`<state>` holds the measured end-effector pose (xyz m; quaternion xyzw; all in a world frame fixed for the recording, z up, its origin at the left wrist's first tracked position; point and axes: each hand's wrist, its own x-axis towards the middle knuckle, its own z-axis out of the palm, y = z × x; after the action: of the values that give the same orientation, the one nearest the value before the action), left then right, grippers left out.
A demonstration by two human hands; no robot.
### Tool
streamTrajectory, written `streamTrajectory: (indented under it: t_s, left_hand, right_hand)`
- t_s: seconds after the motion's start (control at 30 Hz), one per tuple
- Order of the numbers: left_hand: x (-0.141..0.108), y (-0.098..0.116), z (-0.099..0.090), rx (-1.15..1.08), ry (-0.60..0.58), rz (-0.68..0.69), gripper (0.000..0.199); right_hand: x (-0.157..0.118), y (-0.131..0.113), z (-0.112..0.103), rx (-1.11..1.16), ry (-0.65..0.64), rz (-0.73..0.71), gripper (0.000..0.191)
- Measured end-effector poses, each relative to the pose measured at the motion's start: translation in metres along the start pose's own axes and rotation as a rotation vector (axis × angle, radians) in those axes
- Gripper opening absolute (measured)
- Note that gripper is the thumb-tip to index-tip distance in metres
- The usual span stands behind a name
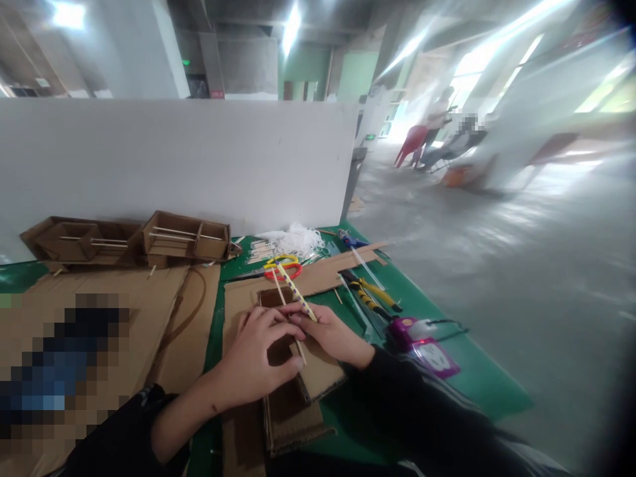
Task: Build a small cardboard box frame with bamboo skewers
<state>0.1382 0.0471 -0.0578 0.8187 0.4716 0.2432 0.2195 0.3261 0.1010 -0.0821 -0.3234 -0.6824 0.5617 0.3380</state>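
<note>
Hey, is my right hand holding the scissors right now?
No, your right hand holds a dotted pencil, while the scissors lie farther away.

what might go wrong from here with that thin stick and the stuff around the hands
The thin stick at the left hand looks slender, so it might snap under a hard press. The right hand also holds a dotted pen, so its grip could slip. The purple power strip, its red light lit, lies beside the right sleeve, which might bump it.
</note>
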Motion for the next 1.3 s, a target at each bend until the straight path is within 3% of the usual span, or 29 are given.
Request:
streamTrajectory:
  t_s: [0.37,0.57,0.77,1.3]
  left_hand:
    - [-0.001,0.007,-0.003,0.050,0.004,-0.024,0.026]
    - [0.002,0.011,-0.004,0.056,-0.019,-0.007,0.027]
    - [0.002,0.004,-0.004,0.039,-0.037,0.025,0.017]
    - [0.000,0.000,0.001,0.041,-0.012,0.038,0.019]
  right_hand:
    - [0.002,0.001,0.000,0.087,0.018,0.027,0.033]
    - [0.008,0.002,-0.008,0.121,-0.053,0.112,0.037]
    - [0.008,0.003,-0.011,0.094,-0.130,0.051,0.036]
    - [0.007,0.005,-0.008,0.074,-0.081,0.047,0.037]
